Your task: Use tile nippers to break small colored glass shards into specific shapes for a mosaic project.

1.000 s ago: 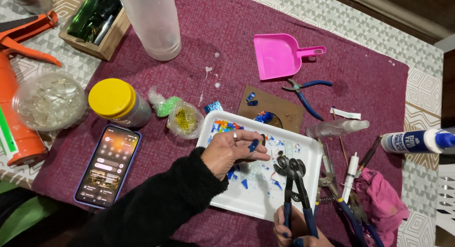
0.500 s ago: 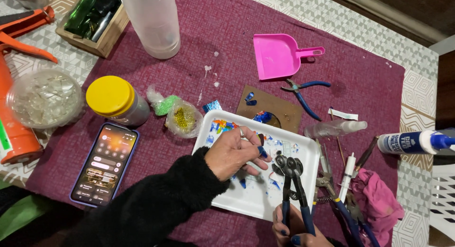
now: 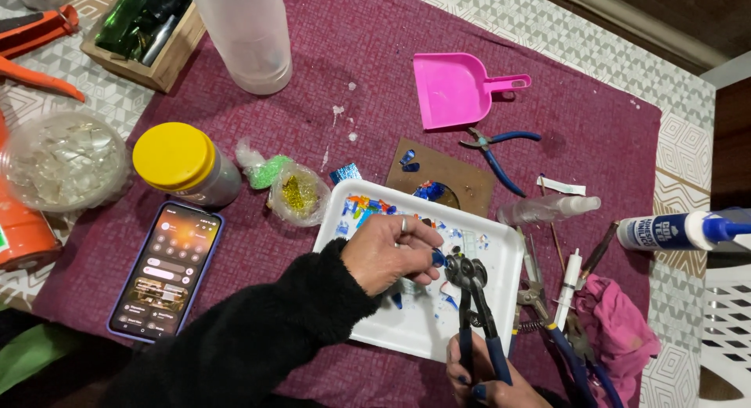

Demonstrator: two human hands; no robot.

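My left hand, in a black sleeve, hovers over a white tray and pinches a small blue glass piece between thumb and fingers. My right hand grips the blue handles of wheeled nippers at the bottom edge. The nippers' wheels sit right against the blue piece. Several small blue, orange and clear glass bits lie scattered in the tray.
A phone lies at the left, with a yellow-lidded jar and small bags of beads beside it. Behind are a pink dustpan, blue pliers, a brown board, a glue bottle and a pink cloth.
My left hand has shifted right across the tray, bringing the blue piece up to the nippers' wheels. The nippers have stayed almost in place.
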